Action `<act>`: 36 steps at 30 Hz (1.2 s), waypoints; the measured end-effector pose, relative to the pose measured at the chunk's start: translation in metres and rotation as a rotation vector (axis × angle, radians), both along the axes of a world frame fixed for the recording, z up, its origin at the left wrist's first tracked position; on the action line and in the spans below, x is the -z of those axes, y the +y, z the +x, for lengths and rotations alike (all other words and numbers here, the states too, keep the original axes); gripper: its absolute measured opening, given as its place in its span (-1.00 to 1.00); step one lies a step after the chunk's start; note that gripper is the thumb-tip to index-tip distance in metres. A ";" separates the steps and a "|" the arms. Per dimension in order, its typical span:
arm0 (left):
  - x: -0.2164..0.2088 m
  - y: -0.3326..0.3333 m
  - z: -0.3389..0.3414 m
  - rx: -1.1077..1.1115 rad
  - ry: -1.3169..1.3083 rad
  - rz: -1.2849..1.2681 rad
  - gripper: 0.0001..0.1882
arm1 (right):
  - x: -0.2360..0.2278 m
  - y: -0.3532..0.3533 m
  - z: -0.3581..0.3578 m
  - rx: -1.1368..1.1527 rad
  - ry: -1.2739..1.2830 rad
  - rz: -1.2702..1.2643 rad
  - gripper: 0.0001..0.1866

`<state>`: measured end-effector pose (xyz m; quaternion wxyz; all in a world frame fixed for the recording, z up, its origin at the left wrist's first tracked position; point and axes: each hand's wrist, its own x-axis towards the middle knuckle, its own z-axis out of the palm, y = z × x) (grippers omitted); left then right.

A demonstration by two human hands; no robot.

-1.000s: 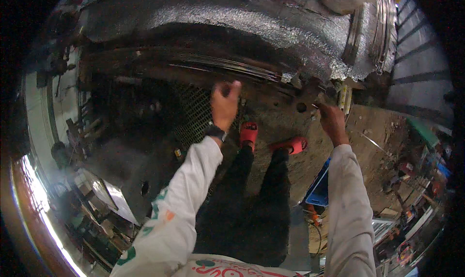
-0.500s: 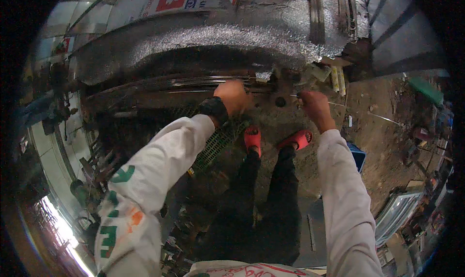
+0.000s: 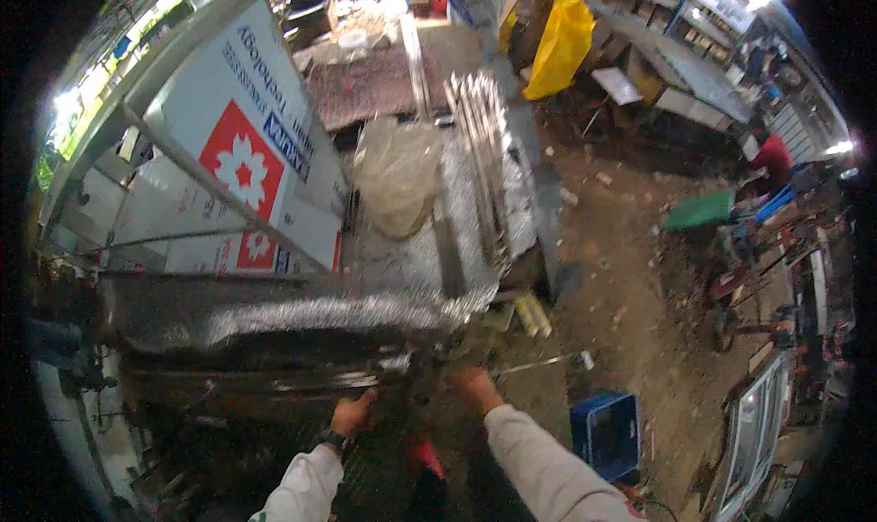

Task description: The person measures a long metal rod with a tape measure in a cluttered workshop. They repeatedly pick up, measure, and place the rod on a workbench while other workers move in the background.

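My right hand (image 3: 475,390) is closed around a thin metal rod (image 3: 534,367), which sticks out to the right over the dirt floor. Motion blurs this hand. To its left, my left hand (image 3: 354,412) looks curled, with a dark band at the wrist. It is just in front of a bundle of shiny metal strips (image 3: 338,382) lying along the bench's front side. What its fingers hold, if anything, I cannot make out.
Ahead is a bench topped with silvery foil (image 3: 292,316), bearing long metal tubes (image 3: 480,147) and a crumpled translucent bag (image 3: 397,170). A printed panel (image 3: 247,157) leans at left. At right are a blue crate (image 3: 605,435), green sheet (image 3: 699,210) and a person in red (image 3: 775,155).
The view has tilted up, bringing in the bench top and the yard beyond. Both hands now appear lower in the picture and closer together. The rod stays in my right hand.
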<state>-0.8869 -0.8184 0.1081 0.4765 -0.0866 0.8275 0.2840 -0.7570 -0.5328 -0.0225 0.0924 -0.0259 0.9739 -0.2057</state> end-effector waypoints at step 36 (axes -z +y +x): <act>-0.028 0.024 0.021 0.383 0.705 -0.144 -0.43 | -0.020 0.007 -0.002 0.105 0.084 0.041 -0.67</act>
